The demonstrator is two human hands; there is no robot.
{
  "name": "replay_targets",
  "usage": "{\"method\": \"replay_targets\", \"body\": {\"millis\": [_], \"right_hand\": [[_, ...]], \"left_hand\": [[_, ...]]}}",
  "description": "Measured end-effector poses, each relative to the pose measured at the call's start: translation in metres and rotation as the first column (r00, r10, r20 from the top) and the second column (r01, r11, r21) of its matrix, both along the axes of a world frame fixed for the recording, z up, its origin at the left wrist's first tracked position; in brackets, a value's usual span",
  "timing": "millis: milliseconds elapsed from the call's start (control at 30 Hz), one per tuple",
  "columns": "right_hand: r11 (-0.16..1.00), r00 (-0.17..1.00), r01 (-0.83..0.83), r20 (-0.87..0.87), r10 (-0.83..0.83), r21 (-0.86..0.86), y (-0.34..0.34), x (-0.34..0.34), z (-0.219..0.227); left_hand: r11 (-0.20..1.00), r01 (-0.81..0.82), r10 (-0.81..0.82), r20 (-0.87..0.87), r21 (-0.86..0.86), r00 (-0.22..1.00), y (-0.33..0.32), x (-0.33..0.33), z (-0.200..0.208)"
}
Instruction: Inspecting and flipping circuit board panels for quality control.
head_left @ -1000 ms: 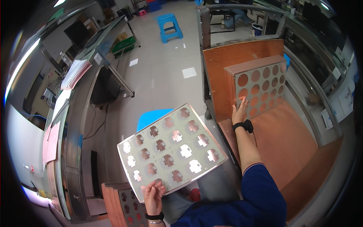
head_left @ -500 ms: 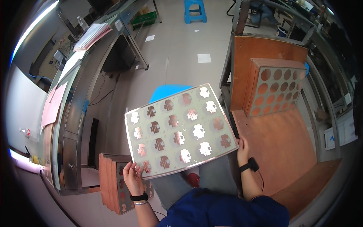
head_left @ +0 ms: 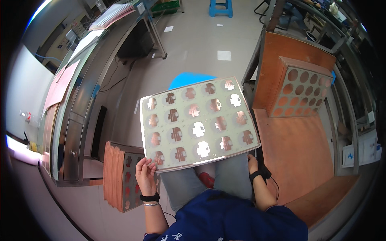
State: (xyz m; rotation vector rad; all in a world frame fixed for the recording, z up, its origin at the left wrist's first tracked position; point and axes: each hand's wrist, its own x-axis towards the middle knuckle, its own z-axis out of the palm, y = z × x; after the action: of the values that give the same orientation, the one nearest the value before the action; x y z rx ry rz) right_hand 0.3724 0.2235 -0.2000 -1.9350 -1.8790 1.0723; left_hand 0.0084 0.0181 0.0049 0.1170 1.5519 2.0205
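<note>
A pale green circuit board panel (head_left: 187, 120) with rows of shiny copper pads in round patches is held tilted above my lap. My left hand (head_left: 145, 176) pinches its near left corner, thumb on top. Close under the near right corner is my right hand (head_left: 252, 164), its fingers curled at the edge and partly hidden by the panel. Left of my legs stands a thick stack of similar copper-edged panels (head_left: 114, 176). At the right, another stack of panels (head_left: 301, 90) with round copper discs leans against an orange-brown backboard (head_left: 267, 68).
The backboard's stack stands on an orange-brown board shelf (head_left: 297, 148) with a metal frame. To the left runs a metal desk (head_left: 72, 136) bearing papers (head_left: 112, 16). A blue surface (head_left: 191, 79) shows behind the panel; a blue stool (head_left: 220, 8) stands farther off.
The view has shifted, and the panel has tilted slightly. My right hand has moved from the panel's right side to beneath its near right corner. My left hand keeps its grip.
</note>
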Motion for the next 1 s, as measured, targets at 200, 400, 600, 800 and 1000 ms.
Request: {"method": "replay_targets", "body": {"millis": [200,400,600,800,1000], "right_hand": [[0.982,0.981,-0.185,-0.063,0.182,-0.042,-0.004,0.012,0.071],[0.878,0.985,0.113,-0.167,-0.038,0.465,0.018,-0.003,0.158],[0.804,0.943,0.13,-0.322,0.08,0.581,0.045,-0.014,0.187],[0.772,0.958,-0.22,-0.018,0.287,0.597,0.022,-0.054,0.174],[0.742,0.948,-0.31,0.133,0.289,0.595,0.011,-0.056,0.179]], "left_hand": [[0.999,-0.029,0.03,-0.021,0.021,0.999,-0.007,-0.009,0.002],[0.977,-0.086,0.031,-0.27,-0.197,0.962,-0.017,-0.018,-0.017],[0.983,0.052,-0.088,-0.201,-0.177,0.976,-0.012,-0.005,-0.034],[0.99,0.058,-0.066,-0.063,-0.126,0.996,-0.014,-0.008,-0.046],[0.979,0.048,-0.05,-0.005,-0.2,0.999,-0.013,-0.01,-0.038]]}}
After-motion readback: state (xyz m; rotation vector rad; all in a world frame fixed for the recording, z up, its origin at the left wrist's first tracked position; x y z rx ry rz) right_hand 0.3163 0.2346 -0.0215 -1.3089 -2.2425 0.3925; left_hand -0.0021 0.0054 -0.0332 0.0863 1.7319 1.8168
